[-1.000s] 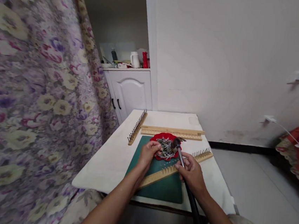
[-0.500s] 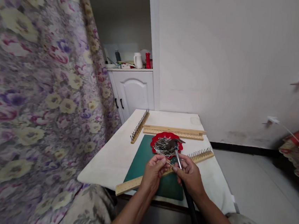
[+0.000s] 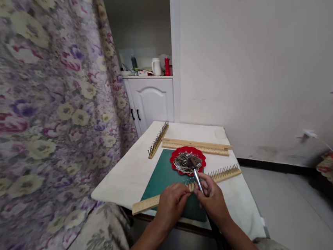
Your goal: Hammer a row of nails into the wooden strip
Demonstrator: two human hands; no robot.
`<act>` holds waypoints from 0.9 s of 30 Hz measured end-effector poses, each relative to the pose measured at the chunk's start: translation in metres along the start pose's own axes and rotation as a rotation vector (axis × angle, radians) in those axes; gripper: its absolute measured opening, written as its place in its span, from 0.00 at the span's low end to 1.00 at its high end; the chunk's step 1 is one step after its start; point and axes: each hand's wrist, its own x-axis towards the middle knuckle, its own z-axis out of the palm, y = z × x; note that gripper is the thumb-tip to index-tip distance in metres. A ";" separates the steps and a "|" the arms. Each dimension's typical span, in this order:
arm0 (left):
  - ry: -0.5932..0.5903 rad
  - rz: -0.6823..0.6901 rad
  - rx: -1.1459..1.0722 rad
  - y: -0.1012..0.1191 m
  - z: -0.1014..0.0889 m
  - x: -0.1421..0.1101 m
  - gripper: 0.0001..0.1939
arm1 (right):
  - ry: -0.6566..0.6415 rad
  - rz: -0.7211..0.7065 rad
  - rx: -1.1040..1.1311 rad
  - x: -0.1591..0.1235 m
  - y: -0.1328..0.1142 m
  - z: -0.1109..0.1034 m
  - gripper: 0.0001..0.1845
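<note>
Across a pale-topped counter, a person leans both bare hands in over a wooden strip. It slants over a green mat from near left to far right, both ends reaching past the mat. Nails stand in a row along the right part of the strip; the near left end shows small holes.

The left hand is at the strip's middle, knuckles up and fingers bent inward. Its fingertips are too hidden for an onlooker to tell how tightly they close, or whether they have hold of anything. Just right of it, the right hand is curled around the metal shaft of a hammer, its dark handle running down toward the near edge and its head over a red bowl. Whether head and contents touch cannot be told.

Loose nails are heaped in the bowl, at the mat's far side. Beyond it, more strips lie side by side across the counter. At far left, a nail-studded strip points away toward a white cupboard. A flowered curtain hangs at left.
</note>
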 end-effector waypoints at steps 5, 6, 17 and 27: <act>0.022 -0.050 -0.047 -0.009 -0.004 -0.003 0.09 | -0.049 -0.012 -0.040 -0.005 -0.003 0.005 0.19; 0.056 -0.099 -0.072 -0.015 -0.006 -0.003 0.08 | -0.044 -0.010 -0.030 -0.005 -0.005 0.005 0.19; 0.164 -0.401 -0.369 -0.072 0.014 0.005 0.10 | 0.023 0.039 0.089 0.001 -0.011 -0.008 0.20; 0.171 -0.343 -0.168 -0.074 0.024 0.012 0.10 | 0.009 0.064 0.106 -0.001 -0.010 -0.006 0.21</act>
